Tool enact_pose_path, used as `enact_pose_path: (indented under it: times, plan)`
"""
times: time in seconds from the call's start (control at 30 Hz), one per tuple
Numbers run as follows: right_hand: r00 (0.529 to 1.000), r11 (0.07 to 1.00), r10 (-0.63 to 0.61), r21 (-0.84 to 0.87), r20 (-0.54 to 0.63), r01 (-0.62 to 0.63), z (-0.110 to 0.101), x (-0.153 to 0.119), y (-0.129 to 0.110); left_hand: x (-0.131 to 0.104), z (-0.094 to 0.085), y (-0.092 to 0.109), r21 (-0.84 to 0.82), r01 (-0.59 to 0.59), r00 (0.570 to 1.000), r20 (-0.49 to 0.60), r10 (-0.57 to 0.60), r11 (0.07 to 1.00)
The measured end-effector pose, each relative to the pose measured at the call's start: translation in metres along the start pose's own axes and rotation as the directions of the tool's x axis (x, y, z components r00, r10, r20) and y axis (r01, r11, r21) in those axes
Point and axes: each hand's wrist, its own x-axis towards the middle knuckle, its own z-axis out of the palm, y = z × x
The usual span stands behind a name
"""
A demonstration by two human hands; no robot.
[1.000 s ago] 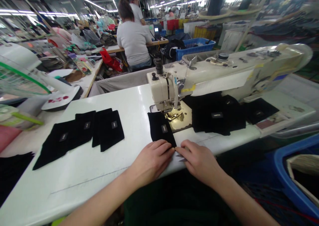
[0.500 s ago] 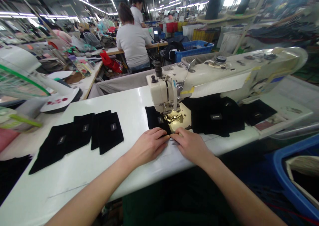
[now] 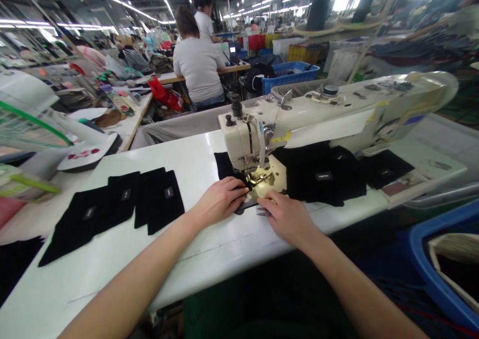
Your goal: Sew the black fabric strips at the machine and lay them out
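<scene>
My left hand (image 3: 220, 199) lies over the near edge of a black fabric piece (image 3: 223, 165), its fingers closed on the cloth just left of the presser foot (image 3: 258, 178). Part of that piece is hidden under my fingers and the machine head. Right of the needle plate (image 3: 276, 179), my right hand (image 3: 290, 217) is closed, thumb and forefinger together at the plate's front edge. Small grey pointed blades, which look like thread snips (image 3: 263, 211), stick out below its fingers. The sewing machine (image 3: 243, 142) stands over the plate.
Labelled black pieces (image 3: 164, 202) lie overlapping on the left of the white table (image 3: 194, 154). More black pieces (image 3: 322, 177) lie under the machine arm. A blue basket (image 3: 422, 249) stands at the lower right, a white fan (image 3: 22, 99) at the left. A person (image 3: 198, 65) sits ahead.
My left hand has shifted slightly left and away from me, turning the black piece at the presser foot. A gap has opened between my hands. My right hand has barely moved.
</scene>
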Motion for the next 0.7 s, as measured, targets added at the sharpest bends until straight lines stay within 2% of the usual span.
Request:
enact_pose_path:
  times: [0.3,0.47,0.53,0.63,0.7]
  plan:
    - [0.998,1.000,0.010,-0.002,-0.055,-0.010,-0.002,-0.006,0.007,0.009,0.001,-0.020,0.016,0.028,1.000,-0.015,-0.027,0.999]
    - [0.981,1.000,-0.004,0.012,-0.195,0.006,-0.005,-0.014,0.017,0.013,0.000,-0.023,0.009,0.047,0.999,-0.018,-0.046,0.999]
    - [0.953,0.999,0.034,0.027,-0.300,-0.027,-0.009,-0.020,0.023,0.013,0.001,-0.022,0.003,0.062,0.998,-0.025,-0.062,0.998]
    - [0.861,0.987,0.160,0.048,-0.482,-0.156,-0.022,-0.028,0.036,0.012,0.003,-0.021,-0.005,0.082,0.996,-0.045,-0.082,0.997]
    - [0.811,0.966,0.236,0.040,-0.536,-0.255,-0.033,-0.032,0.046,0.011,0.004,-0.021,-0.010,0.087,0.995,-0.050,-0.088,0.996]
